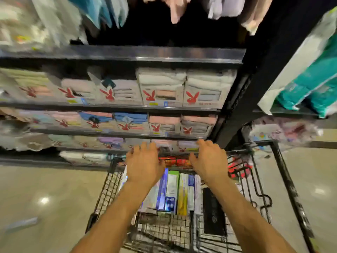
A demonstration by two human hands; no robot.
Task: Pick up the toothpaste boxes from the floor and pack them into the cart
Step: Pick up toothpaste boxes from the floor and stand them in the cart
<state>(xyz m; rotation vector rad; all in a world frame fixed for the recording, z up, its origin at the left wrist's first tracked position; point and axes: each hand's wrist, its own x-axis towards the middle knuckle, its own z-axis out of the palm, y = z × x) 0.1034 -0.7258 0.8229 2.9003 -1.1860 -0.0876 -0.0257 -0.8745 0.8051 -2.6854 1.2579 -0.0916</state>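
Observation:
A black wire cart [109, 194] stands in front of me, holding several toothpaste boxes [172, 192] laid side by side lengthwise, blue, white and yellow. Both my arms reach over the basket. My left hand [145, 162] and my right hand [208, 161] hover palm down near the cart's far rim with fingers spread and relaxed, holding nothing. One blurred toothpaste box [21, 224] lies on the floor at the lower left. The image is motion-blurred.
Dark shelves [127, 106] packed with boxed towels rise right behind the cart. A black upright post [235, 99] divides them from a shelf of teal packs [308, 83] on the right. The cart's black frame [290, 185] juts out right. Glossy beige floor [54, 189] spreads on both sides.

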